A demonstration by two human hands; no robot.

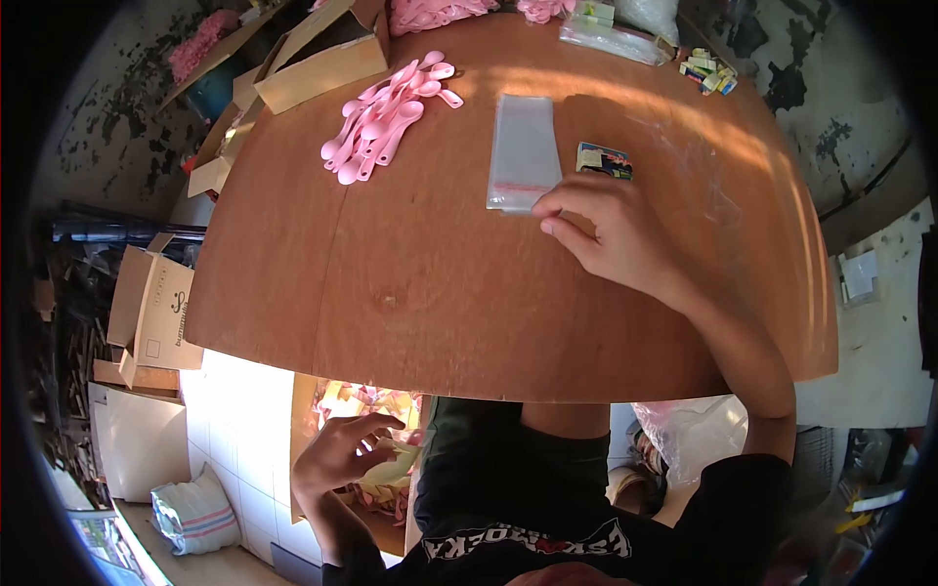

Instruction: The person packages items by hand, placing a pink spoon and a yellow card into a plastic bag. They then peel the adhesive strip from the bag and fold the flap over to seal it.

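Observation:
My right hand (618,232) reaches over the table, its index fingertip at the lower corner of a stack of clear plastic bags (525,146). A small gap shows between that finger and the thumb, with nothing visible in it. Just beyond the knuckles lies a small dark printed box (604,160), partly covered by the hand. Below the table edge, my left hand (337,457) hangs over an open cardboard box (305,405) of pink and yellow packets (366,402). Its fingers are apart, and a pale yellow piece (393,463) lies close beneath them.
Pink plastic spoons (376,119) lie piled on the table's left side. An open carton (327,63), pink bundles (440,12) and clear plastic packs (616,41) line the far edge. Small boxes (707,71) sit at the far right. A woven sack (195,513) rests on the floor.

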